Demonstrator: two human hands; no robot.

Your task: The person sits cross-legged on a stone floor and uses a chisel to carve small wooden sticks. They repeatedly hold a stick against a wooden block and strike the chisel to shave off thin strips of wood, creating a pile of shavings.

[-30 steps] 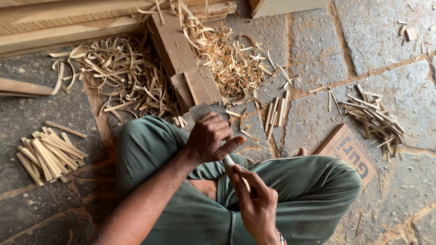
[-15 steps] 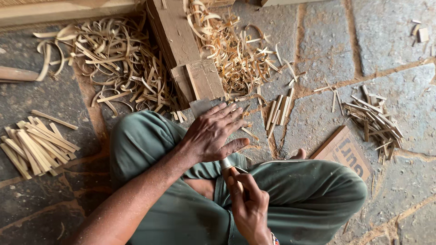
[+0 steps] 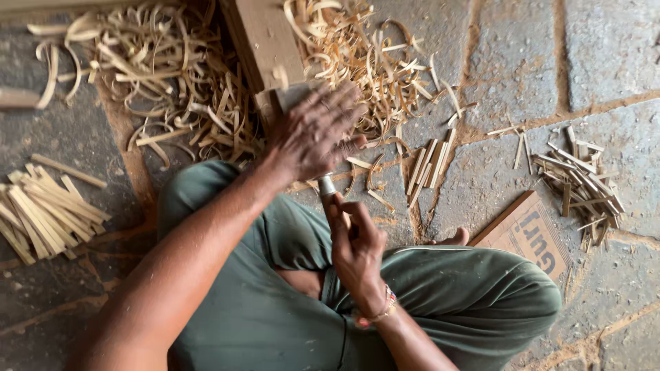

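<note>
Head view looks straight down on the stone floor [image 3: 605, 55], grey slabs with earthy joints, and on a person sitting cross-legged in green trousers [image 3: 440, 302]. Big heap of pale curled wood shavings [image 3: 172, 89] lies across the top, split by a brown wooden block [image 3: 265, 38] that runs down toward the knees. More shavings [image 3: 364, 55] lie to the right of that block. At the left edge sits a stack of cut wooden sticks [image 3: 41, 213], lying roughly parallel; over on the right, a looser scatter of short sticks [image 3: 577, 178] rests on the floor, well apart from the hands. Just below that scatter, a flat piece of brown cardboard [image 3: 529, 237] lies beside the knee. A few thin slats [image 3: 426, 165] lie side by side between the block and the scatter.

Now the hands. Left hand [image 3: 313, 134] is out over the lower end of the block, fingers spread and slightly curled, thumb pointing toward the other hand; whether it grips anything underneath cannot be told. Right hand [image 3: 354, 240] is closed around a small tool, its short metal end [image 3: 326, 185] poking up just under the left palm, above the lap. A beaded bracelet [image 3: 381, 309] circles the right wrist.
</note>
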